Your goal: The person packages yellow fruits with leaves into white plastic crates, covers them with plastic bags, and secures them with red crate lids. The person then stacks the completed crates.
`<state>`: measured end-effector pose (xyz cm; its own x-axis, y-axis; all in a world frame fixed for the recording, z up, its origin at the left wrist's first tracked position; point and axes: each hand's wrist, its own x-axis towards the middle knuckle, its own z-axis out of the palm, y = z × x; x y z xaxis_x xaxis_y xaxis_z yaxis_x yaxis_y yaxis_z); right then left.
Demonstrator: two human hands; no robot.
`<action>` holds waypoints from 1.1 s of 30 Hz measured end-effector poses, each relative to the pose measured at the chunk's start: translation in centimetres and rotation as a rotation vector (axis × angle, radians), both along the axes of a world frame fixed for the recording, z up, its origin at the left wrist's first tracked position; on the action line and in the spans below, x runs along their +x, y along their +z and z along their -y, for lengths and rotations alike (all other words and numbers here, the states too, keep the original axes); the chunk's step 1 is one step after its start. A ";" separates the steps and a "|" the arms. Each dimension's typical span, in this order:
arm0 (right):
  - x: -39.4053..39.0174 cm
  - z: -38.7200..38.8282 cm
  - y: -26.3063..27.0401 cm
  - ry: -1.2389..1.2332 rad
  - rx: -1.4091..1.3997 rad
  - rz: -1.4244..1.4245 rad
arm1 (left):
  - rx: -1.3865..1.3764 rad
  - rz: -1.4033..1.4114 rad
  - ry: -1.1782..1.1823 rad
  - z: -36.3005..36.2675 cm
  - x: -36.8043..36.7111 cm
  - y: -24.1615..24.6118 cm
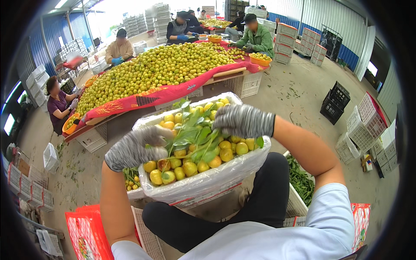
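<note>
A plastic-lined crate point(198, 182) full of large yellow-green fruit point(190, 168), possibly jujubes, stands before my knees. Loose green leaves and leafy twigs point(195, 135) lie over the middle of the fruit. My right hand point(245, 121), in a grey striped knit glove, reaches over the far right part of the crate with its fingers closed on the leaves. My left hand point(139, 146), gloved alike and blurred by motion, is over the left side with thumb and fingers apart. Nothing shows between them. Some fruit is hidden under the leaves.
A crate of green leaves point(299, 180) stands by my right knee. At the lower left of the main crate, another container point(134, 194) holds small fruit and leaves. Ahead, several people sit around a red-clothed table point(182, 86) heaped with fruit. Red printed bags point(86, 230) lie left.
</note>
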<state>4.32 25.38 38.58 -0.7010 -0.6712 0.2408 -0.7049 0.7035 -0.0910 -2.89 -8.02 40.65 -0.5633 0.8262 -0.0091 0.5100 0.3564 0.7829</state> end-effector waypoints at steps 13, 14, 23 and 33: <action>0.3 1.8 -3.1 0.052 -0.075 -0.253 | -0.105 -0.516 0.247 -7.3 -2.6 0.9; 0.2 1.5 -3.2 0.050 -0.076 -0.265 | 0.049 -0.578 0.219 -6.6 -2.7 1.9; 0.3 1.7 -3.4 0.109 -0.098 -0.293 | -0.117 0.269 0.343 -7.8 -9.4 2.9; 0.0 1.6 -3.9 0.062 -0.058 -0.191 | -0.496 -0.421 0.060 -11.6 -10.5 -1.4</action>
